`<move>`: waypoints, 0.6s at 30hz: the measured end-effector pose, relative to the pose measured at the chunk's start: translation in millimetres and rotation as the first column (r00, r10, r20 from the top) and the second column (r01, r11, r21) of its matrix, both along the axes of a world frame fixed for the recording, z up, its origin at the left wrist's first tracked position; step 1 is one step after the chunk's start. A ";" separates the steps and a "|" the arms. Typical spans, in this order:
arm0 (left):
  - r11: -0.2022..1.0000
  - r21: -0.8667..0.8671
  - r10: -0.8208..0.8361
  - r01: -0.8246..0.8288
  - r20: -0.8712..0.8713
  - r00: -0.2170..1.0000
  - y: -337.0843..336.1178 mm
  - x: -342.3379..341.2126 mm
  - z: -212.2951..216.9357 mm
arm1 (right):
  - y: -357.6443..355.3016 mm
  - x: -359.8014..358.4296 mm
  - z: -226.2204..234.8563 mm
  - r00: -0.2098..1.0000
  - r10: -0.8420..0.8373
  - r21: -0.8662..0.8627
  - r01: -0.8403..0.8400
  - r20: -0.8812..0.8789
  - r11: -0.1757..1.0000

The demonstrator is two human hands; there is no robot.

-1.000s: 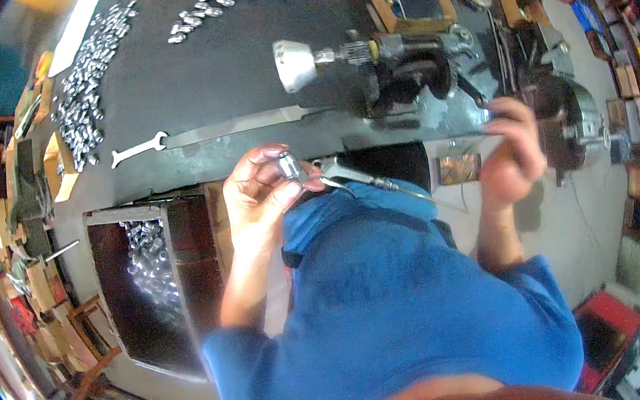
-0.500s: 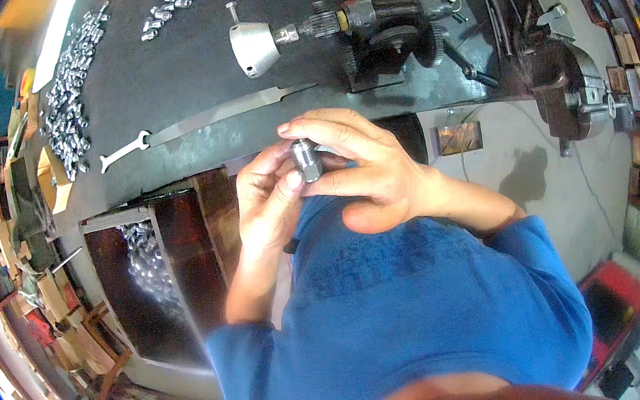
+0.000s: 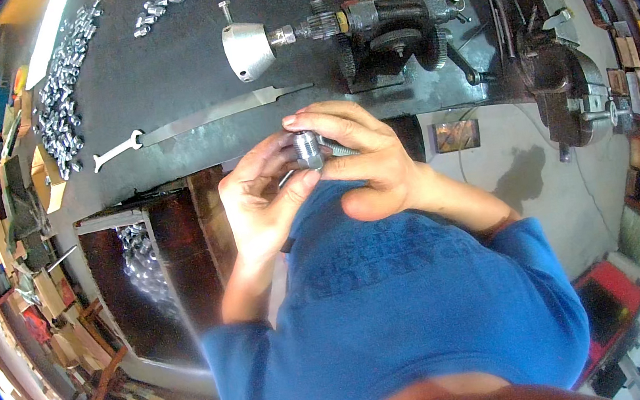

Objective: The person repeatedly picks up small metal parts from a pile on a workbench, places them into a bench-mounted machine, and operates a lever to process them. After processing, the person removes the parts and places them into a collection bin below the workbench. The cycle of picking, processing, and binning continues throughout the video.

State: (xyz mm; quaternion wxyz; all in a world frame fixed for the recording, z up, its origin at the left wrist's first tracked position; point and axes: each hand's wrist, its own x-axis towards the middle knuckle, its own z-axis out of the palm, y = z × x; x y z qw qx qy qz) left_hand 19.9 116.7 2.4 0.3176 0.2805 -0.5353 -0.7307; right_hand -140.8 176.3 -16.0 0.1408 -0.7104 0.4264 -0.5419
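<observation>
A shiny metal threaded fitting with a hex end is held up between my two hands, in front of the bench edge. My left hand pinches it, the thumb on its lower side. Over the fitting's top reach the fingertips of my right hand, whose thumb stays apart below. Between the right fingers shows a ridged metal piece, mostly hidden; I cannot make out its kind. Just beyond the hands, a flat file and an open-ended wrench lie on the dark bench.
A hand-cranked geared machine with a silver cone-shaped head stands on the bench. Heaps of metal fittings lie at the far left. A bench vise is at the right edge. More metal parts fill an open box below left.
The fitting now stands a little higher, its threaded end turned more upright. The left fingers have spread slightly, and more of the ridged piece shows by the right fingers. The view has shifted slightly.
</observation>
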 end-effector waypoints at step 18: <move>0.953 0.262 -0.069 0.152 -0.300 0.951 -3.3 -4.0 -5.6 | -0.1 -2.1 -5.5 0.998 0.020 -0.037 -0.022 -0.059 0.999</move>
